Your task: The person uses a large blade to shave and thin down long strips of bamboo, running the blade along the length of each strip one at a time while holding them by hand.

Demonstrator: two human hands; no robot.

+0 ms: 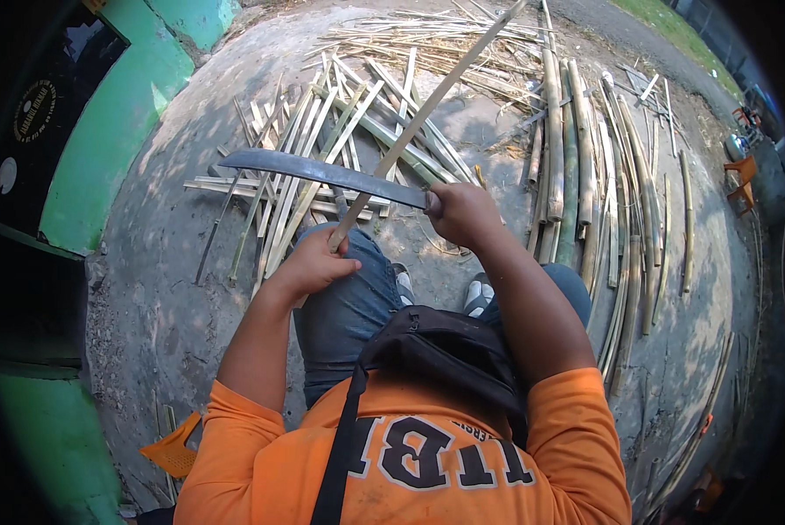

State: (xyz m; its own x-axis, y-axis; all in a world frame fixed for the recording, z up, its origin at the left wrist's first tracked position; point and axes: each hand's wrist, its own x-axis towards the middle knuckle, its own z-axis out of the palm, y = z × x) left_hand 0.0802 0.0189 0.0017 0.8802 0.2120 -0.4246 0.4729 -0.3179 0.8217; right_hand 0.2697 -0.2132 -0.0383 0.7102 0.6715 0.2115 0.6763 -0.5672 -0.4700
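My left hand [312,265] is closed round the lower end of a long, pale bamboo strip [427,107], above my left knee. The strip slants up and away to the right, past the top of the view. In my right hand [464,213] is the handle of a machete [318,170], mostly hidden by my fingers. Its broad grey blade points left and crosses the strip a little above my left hand. Whether blade and strip touch, I cannot tell.
Split bamboo strips [300,197] lie heaped in front of me, with more strips [392,44] beyond. Whole bamboo poles [571,166] lie to the right. A green wall [104,131] stands at left, and an orange plastic chair [174,446] is behind my left elbow.
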